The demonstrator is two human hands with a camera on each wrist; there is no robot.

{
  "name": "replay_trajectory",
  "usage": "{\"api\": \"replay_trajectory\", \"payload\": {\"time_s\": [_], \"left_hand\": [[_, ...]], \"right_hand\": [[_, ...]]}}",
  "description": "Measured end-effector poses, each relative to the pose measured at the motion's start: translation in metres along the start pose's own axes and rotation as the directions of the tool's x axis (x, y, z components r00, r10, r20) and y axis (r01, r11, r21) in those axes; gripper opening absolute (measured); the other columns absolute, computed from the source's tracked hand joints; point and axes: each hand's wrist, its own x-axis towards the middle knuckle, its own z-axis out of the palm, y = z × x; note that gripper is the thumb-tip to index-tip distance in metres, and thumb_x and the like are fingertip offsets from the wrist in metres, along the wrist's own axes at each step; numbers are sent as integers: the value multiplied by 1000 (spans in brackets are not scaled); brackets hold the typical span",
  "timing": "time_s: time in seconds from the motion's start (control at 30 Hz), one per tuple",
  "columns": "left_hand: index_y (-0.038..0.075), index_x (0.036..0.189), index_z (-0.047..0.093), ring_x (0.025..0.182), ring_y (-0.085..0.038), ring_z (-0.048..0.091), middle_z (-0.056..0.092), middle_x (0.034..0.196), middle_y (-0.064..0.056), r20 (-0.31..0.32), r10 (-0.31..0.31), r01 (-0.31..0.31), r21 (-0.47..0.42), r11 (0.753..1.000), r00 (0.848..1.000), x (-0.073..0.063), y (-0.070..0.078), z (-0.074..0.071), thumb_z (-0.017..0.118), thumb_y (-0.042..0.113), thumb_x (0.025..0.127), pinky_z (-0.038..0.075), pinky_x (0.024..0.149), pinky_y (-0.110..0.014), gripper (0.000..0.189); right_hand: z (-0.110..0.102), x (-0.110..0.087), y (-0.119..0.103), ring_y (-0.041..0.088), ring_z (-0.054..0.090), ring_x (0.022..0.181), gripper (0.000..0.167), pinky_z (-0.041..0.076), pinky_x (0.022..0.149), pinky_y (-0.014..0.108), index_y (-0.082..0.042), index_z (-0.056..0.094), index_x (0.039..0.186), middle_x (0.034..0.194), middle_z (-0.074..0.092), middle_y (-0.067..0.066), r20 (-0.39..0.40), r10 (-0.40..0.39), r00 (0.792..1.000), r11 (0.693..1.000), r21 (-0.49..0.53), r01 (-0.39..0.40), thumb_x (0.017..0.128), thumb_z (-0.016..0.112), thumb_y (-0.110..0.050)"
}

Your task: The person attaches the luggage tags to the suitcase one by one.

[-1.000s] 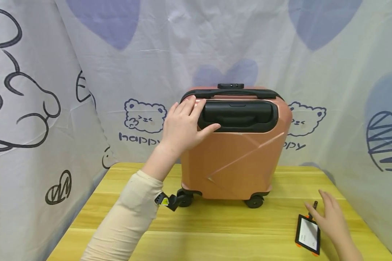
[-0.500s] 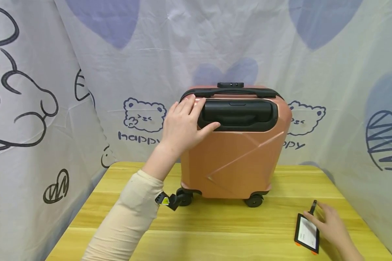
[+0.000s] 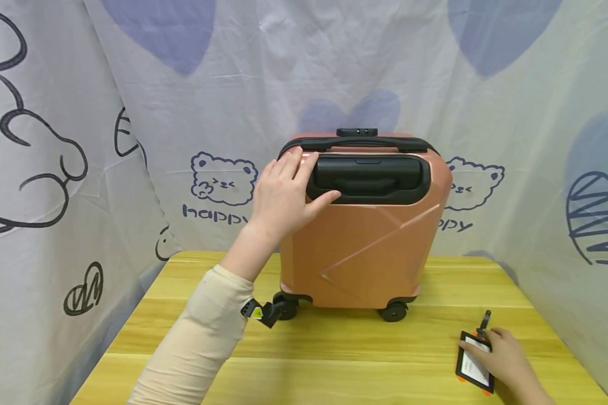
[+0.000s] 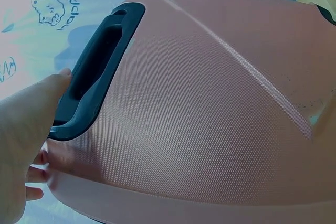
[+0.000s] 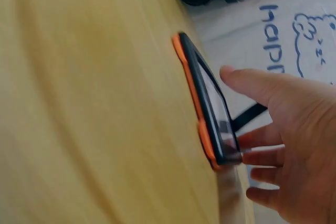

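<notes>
An orange-pink hard-shell suitcase (image 3: 360,253) stands upright on its wheels, with a black recessed handle (image 3: 370,177) near its top. My left hand (image 3: 284,197) rests on its upper left corner, fingers over the top edge and thumb stretched toward the handle recess; the left wrist view shows the thumb at the recess rim. On the table at the right lies a luggage tag (image 3: 473,368) with a black frame, orange edges, a white card and a black strap (image 5: 249,118). My right hand (image 3: 506,357) is at the tag, thumb over the card and fingertips right at its edge.
The yellow wood-grain table (image 3: 334,365) carries both things. A pale printed curtain (image 3: 223,101) hangs behind and along both sides, close behind the suitcase. Black wheels (image 3: 394,311) show under the suitcase. A black strap piece (image 3: 260,311) is on the left sleeve.
My right hand has come down from above the tag's strap onto the tag, its thumb now over the card. The left hand and the suitcase have stayed in place.
</notes>
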Motion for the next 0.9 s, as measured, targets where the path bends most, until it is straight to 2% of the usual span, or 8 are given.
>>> {"api": "replay_trajectory", "payload": {"time_s": [0.2, 0.37, 0.43, 0.63, 0.8, 0.9], "left_hand": [[12, 138, 54, 124, -31, 56, 59, 135, -14, -1, -8, 8, 8, 1000, 1000, 0, -1, 0, 58, 67, 85, 44, 106, -45, 77], [12, 137, 55, 121, -31, 58, 59, 133, -14, -22, 1, -1, 8, 1000, 1000, -1, -1, 0, 59, 67, 85, 45, 103, -45, 76], [12, 137, 56, 120, -32, 58, 60, 132, -14, -33, 7, -7, 8, 1000, 999, -1, -1, 1, 59, 67, 85, 46, 102, -45, 76], [12, 136, 56, 119, -31, 59, 60, 131, -14, -46, 13, -13, 12, 1000, 999, 0, 0, 2, 59, 68, 84, 47, 101, -45, 77], [11, 137, 56, 119, -31, 60, 60, 132, -14, -47, 16, -16, 8, 1000, 999, -1, 0, 3, 60, 67, 84, 47, 101, -45, 76], [11, 137, 55, 119, -31, 59, 60, 132, -14, -46, 13, -13, 4, 1000, 999, -1, 0, 3, 60, 66, 85, 47, 102, -45, 76]], "right_hand": [[3, -1, -11, 60, 45, 107, 96, 40, 92, 65, 22, 55, 117, 119, 48, 46, -64, 22, 998, 999, -42, -24, 88, 52, -69], [4, 0, -10, 62, 43, 105, 96, 41, 90, 66, 22, 50, 123, 117, 47, 46, -59, 65, 996, 998, -12, -66, 89, 49, -68], [5, 1, -9, 62, 45, 103, 89, 41, 89, 65, 22, 50, 122, 113, 49, 46, -79, 60, 995, 998, -20, -62, 91, 52, -62], [7, 2, -6, 56, 54, 91, 52, 43, 82, 62, 17, 57, 111, 97, 59, 36, -202, -5, 979, 1000, -20, 1, 92, 62, -31], [3, 2, -1, 39, 61, 76, 39, 48, 68, 51, 13, 64, 102, 84, 65, 24, -220, -44, 974, 999, 19, 50, 88, 67, -24], [2, 1, 2, 27, 60, 68, 28, 45, 59, 41, 5, 70, 93, 79, 67, 15, -221, -50, 974, 997, 42, 61, 87, 69, -22]]}}
